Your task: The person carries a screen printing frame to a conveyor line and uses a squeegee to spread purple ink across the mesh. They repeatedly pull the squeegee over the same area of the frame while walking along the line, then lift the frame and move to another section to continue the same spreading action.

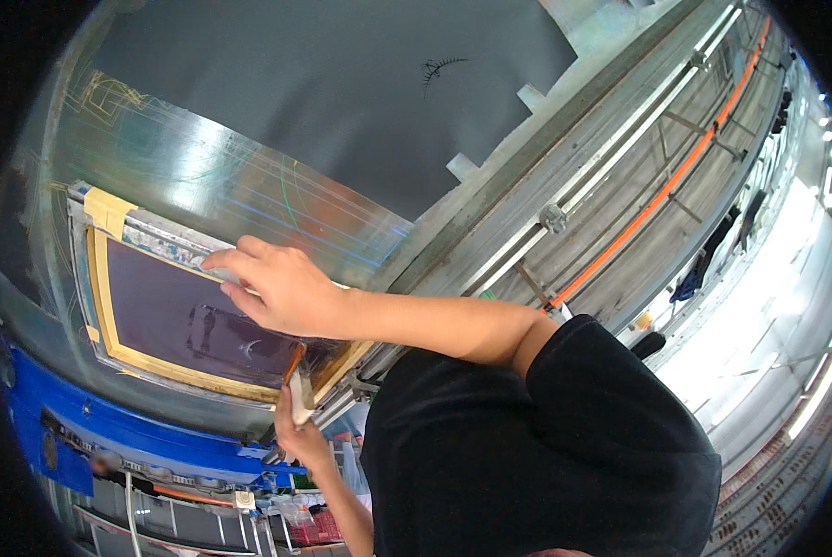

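My right hand [272, 288] reaches over a framed printing screen [156, 306], fingers apart and slightly bent at its far edge, holding nothing visible; whether the fingertips touch the frame is unclear. The screen has a dark purple middle, yellow taped borders and a faint pattern with glossy patches. My left hand [295, 427] grips a squeegee [300, 390] with an orange blade and pale handle at the screen's near right corner. The screen lies on a scratched metal surface [193, 176] marked with coloured lines, beside a large dark grey sheet [332, 84].
A long rail [601, 148] and an orange hose [676, 181] run along the right. A blue machine beam [137, 427] crosses the lower left, with racks and a red plastic basket [314, 524] beyond it. Rows of ceiling lights show at the far right rim.
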`<state>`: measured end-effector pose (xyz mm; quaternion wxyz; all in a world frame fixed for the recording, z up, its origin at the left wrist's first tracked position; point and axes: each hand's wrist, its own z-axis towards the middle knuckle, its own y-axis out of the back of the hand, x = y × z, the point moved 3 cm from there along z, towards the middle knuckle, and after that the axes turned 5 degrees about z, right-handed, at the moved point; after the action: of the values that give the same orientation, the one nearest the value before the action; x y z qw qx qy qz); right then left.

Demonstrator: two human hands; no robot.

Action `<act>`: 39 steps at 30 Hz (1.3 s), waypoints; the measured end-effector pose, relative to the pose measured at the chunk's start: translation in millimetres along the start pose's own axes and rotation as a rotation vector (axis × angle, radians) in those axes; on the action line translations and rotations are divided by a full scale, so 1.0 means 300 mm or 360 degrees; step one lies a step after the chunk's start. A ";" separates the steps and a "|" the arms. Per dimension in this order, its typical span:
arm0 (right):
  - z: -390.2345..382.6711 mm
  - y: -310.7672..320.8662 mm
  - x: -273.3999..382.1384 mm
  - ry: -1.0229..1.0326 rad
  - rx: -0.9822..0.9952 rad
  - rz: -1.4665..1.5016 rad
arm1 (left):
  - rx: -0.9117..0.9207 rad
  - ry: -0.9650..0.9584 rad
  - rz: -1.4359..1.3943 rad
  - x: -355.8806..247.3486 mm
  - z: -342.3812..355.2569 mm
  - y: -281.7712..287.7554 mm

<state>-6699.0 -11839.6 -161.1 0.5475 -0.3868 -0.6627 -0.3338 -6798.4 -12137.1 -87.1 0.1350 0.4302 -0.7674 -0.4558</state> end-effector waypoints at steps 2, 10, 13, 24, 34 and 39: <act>0.000 0.002 -0.008 0.0031 -0.0042 0.0036 | 0.0221 0.0050 -0.0164 0.035 0.073 0.066; 0.001 -0.003 0.021 -0.0186 0.0195 -0.0058 | -0.0406 0.0023 -0.0224 0.164 0.399 0.301; -0.027 -0.015 0.064 -0.0157 0.0204 -0.0067 | -0.0580 -0.0093 -0.0250 0.174 0.390 0.236; -0.002 -0.022 0.130 -0.0021 0.0125 -0.0190 | -0.0912 -0.0404 -0.0082 -0.059 -0.099 -0.195; -0.138 0.058 0.253 0.0155 0.0185 0.0244 | -0.0926 0.0425 -0.1919 0.260 -0.179 -0.168; -0.344 -0.033 0.479 0.0276 0.0353 0.0209 | -0.0784 0.0348 -0.2905 0.502 -0.120 -0.235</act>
<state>-6674.0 -11912.4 -1.4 0.6628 -0.3361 -0.6190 -0.2542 -6828.3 -12291.0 -152.6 -0.1151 0.8632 -0.0007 -0.4916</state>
